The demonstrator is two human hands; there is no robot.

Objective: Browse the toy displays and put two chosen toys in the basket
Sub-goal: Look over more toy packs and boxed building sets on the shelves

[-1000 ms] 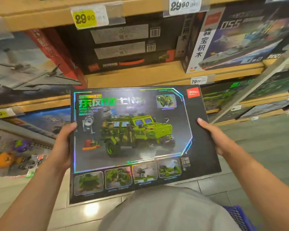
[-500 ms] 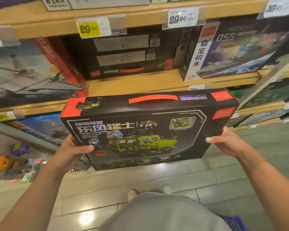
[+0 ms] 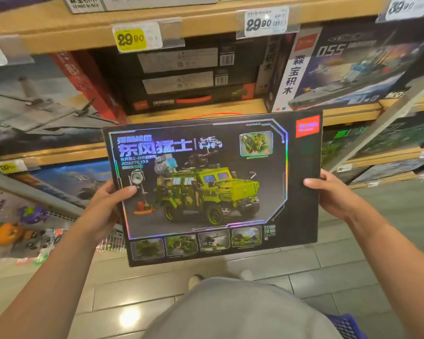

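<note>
While you hold the truck block-set box (image 3: 213, 187) up near you, your left hand (image 3: 105, 209) and right hand (image 3: 333, 196) each grip a short end. It lies long from left to right. The basket (image 3: 348, 325) sits low on your right, nearer your right hand.

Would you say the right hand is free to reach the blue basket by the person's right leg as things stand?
Probably not yet. The right hand grips the right edge of the green truck box, which the left hand holds too. The blue basket sits low at the right with nothing visibly between.
</note>
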